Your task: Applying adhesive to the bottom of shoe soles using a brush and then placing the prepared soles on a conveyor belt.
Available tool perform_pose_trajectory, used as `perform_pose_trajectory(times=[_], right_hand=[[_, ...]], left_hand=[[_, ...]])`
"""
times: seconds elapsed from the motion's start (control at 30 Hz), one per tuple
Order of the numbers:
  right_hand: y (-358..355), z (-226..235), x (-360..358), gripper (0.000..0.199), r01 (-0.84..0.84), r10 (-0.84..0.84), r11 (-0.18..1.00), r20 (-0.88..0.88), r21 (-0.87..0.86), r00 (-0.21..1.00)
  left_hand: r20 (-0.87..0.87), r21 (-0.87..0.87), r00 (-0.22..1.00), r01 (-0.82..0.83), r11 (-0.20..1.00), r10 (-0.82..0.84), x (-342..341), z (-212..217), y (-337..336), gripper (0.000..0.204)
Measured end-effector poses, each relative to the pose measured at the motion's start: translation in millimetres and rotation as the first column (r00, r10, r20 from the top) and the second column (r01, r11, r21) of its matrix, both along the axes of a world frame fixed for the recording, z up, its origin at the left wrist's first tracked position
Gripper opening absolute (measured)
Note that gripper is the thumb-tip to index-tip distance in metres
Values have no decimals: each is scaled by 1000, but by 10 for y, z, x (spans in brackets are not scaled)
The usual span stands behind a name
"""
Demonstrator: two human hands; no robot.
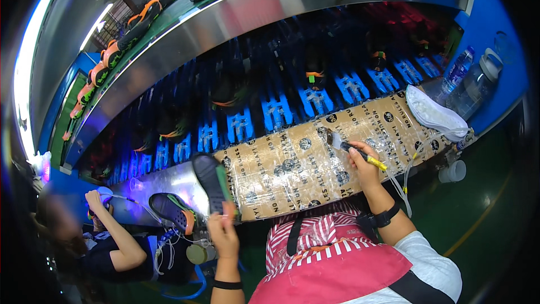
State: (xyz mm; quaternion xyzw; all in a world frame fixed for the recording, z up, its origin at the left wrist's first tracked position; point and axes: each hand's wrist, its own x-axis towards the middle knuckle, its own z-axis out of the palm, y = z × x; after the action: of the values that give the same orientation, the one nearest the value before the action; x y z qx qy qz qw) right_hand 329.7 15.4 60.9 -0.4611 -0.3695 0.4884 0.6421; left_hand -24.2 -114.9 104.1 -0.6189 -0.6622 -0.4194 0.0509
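My left hand (223,231) grips a dark shoe (210,175) by its heel end, sole turned up, over the near edge of a cardboard pad (292,163) wrapped in clear tape. My right hand (365,163) holds a small brush (351,147) with a yellow and black handle, its bristles resting on the pad. A thin clear tube runs down from the brush past my wrist, which wears a black watch.
A conveyor carries blue shoe holders (275,111) and dark shoes behind the pad. An upper belt (140,22) holds black and orange shoes. White insoles (433,114) and bottles (458,70) lie at right. A co-worker at left (112,242) handles another shoe (171,209).
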Motion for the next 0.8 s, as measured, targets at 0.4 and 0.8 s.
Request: perform_pose_trajectory(times=[0.4, 0.8], right_hand=[[-117, 237, -48, 28, -71, 71, 997, -114, 2, 991], [-220, 266, -116, 27, -148, 145, 989, -126, -12, 981]], left_hand=[[495, 58, 867, -101, 993, 59, 672, -266, -118, 26], [781, -24, -574, 367, 930, 247, 708, 185, 19, 54]])
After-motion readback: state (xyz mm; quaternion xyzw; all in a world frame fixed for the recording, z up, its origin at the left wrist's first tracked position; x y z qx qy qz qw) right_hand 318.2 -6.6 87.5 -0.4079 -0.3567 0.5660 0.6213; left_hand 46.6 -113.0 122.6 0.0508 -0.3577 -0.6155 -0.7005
